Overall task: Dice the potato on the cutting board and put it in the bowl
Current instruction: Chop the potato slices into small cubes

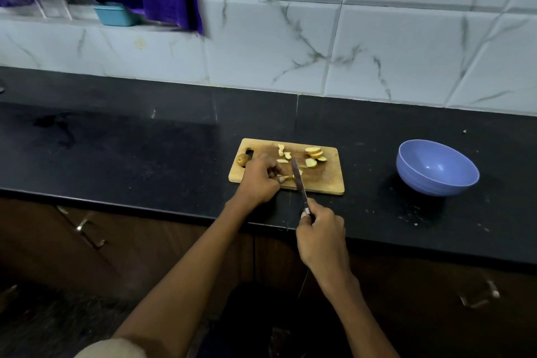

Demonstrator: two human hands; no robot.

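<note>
Seen mid-dice at a dark kitchen counter [145, 148]: left hand [258, 180] curled knuckles-up over a thin potato piece [286, 178] near the front edge of the wooden cutting board [331, 180], fingertips pinching it down, apparently to steady it against the blade and keep the nails clear. Right hand [321, 234] wrapped tight around the knife [299, 180] handle, held off the counter's front edge, blade angled away across the board just beside the pinched piece. Left farther back on the board: sliced rounds [313, 152] stacked at the far right, likely queued for cutting, and small cut chunks [282, 150] scattered toward the middle. Parked at the board's left end beside the handle slot: a small whole potato [242, 159], skin on, not yet cut. Set well apart to the right, within reach for the transfer: blue bowl [436, 167], nothing visible inside.
</note>
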